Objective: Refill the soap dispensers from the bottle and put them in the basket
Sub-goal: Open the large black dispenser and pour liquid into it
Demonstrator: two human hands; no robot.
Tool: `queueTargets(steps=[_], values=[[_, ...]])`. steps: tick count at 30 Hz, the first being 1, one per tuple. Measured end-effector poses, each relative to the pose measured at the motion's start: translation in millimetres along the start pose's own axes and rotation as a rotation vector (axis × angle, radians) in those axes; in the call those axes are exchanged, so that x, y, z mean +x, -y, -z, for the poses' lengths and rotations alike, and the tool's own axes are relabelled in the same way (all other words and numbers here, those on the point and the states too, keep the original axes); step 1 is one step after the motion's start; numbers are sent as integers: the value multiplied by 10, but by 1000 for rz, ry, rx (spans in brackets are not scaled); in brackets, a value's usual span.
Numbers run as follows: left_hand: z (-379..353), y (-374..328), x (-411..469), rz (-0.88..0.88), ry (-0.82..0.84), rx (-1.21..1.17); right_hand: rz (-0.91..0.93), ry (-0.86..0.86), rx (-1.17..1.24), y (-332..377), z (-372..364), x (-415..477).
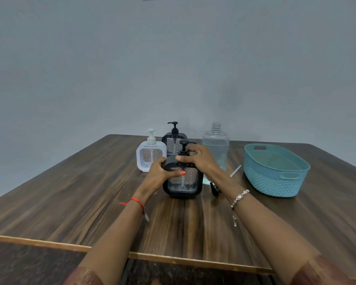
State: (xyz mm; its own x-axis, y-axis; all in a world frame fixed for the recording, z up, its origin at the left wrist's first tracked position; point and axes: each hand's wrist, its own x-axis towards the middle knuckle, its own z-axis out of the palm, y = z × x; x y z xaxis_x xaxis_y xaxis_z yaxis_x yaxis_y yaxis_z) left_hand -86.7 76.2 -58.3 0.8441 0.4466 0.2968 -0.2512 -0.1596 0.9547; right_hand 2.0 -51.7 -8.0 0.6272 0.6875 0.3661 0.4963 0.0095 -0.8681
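The person's arms are bare below short sleeves. The left sleeve [84,274] is brownish-maroon with a band of gold-toned patterned trim at its hem. The right sleeve [325,270] is a similar reddish-brown, its edge too blurred to read. A thin red thread [136,201] is tied round the left wrist, with loose ends and a small pale charm [146,218] hanging from it. The right wrist wears a silver-toned linked bracelet [240,197] set with rounded beads, and a short chain [234,220] dangles below it. The thumbnail [182,173] of the left hand [158,173] is painted orange-red.
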Motion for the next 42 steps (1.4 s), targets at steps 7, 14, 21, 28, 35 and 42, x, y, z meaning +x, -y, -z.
queueTargets(steps=[7,14,21,28,35,42], values=[[25,-75,33,25,86,-1,-35,389,184,29,314,21],[-90,-149,37,-5,-25,-55,-49,188,70,146,348,51],[-121,-177,78,-44,-131,-23,47,-155,-173,247,165,20],[-77,-195,29,-45,-113,-64,24,-2,26,324,194,-46],[-83,-209,22,-40,-96,-52,6,-111,-126,454,160,-1],[-43,-213,30,-19,-113,-47,-34,-39,-142,447,174,-60]])
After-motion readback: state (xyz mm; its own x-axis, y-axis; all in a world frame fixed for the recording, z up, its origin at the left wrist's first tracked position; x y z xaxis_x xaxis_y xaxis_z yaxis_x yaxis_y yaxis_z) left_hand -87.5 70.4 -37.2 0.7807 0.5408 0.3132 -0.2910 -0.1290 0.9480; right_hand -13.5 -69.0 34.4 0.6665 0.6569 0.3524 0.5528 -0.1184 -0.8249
